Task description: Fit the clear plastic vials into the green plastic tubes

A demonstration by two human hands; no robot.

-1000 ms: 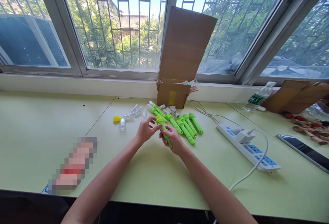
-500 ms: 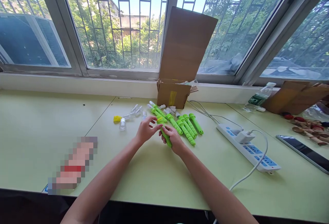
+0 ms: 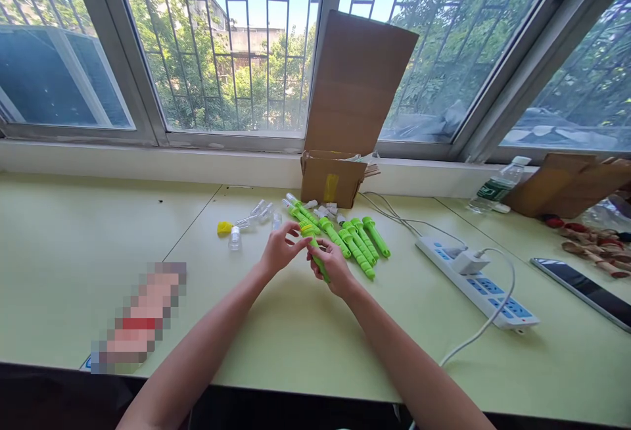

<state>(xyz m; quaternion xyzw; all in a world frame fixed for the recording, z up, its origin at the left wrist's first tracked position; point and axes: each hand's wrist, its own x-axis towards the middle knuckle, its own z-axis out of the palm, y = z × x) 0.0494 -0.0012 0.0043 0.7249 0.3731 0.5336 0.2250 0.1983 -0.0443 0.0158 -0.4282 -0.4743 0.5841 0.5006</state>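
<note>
Between my two hands a green plastic tube [image 3: 320, 263] is held tilted, its yellow ringed end [image 3: 306, 227] pointing away from me. My right hand [image 3: 334, 268] is wrapped round the tube's lower body. At the upper end, my left hand [image 3: 282, 248] is closed, thumb and fingers pinching near the yellow rings; part of the grip is hidden. Just beyond and to the right lie several green spiral-ridged tubes [image 3: 357, 254]. Clear plastic pieces [image 3: 259, 212], a clear cap-like piece [image 3: 235, 239] and a yellow piece [image 3: 225, 228] lie left of them.
A cardboard box [image 3: 329, 181] with its lid raised stands against the window sill. On the right are a white power strip [image 3: 476, 282] with cables, a phone [image 3: 582, 292], a water bottle [image 3: 499, 185] and wooden pieces [image 3: 594, 249]. A blurred-out item [image 3: 140, 318] lies front left.
My right hand's fingers have shifted slightly on the green tube. My left hand stays at the yellow ringed end, and the things on the table lie as before.
</note>
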